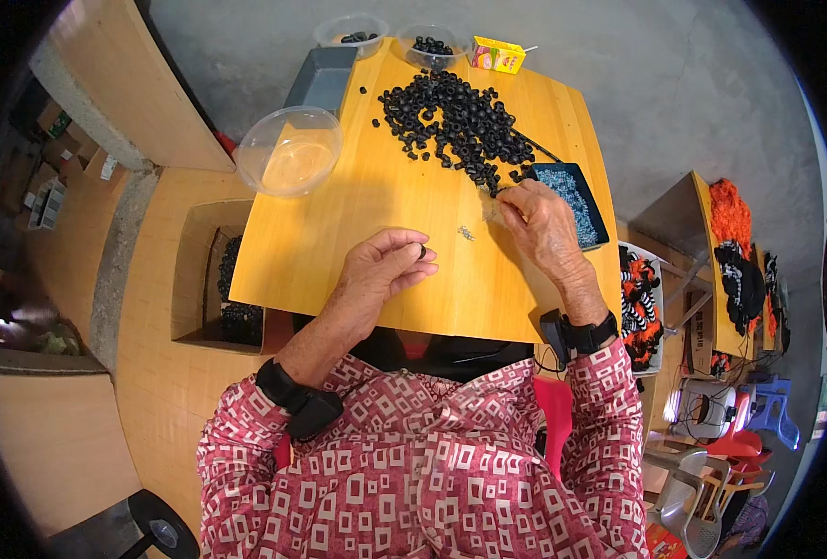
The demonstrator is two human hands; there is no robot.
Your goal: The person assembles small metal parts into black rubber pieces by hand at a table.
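My left hand is over the near part of the wooden table, with a small black cylindrical piece pinched between thumb and fingers. Farther right, my right hand reaches to the near edge of a loose pile of small black pieces. Its fingers are drawn together, and whatever lies between their tips is too small to make out. Beside that hand, a dark tray holds many tiny pale-blue metallic-looking parts. A few of the same kind of tiny parts lie on the tabletop between my hands.
Along the far left side stand a clear round tub, a grey tray and clear bowls with black pieces. A yellow carton is at the back edge. Left below is a cardboard box; right, a bin with orange-and-black items.
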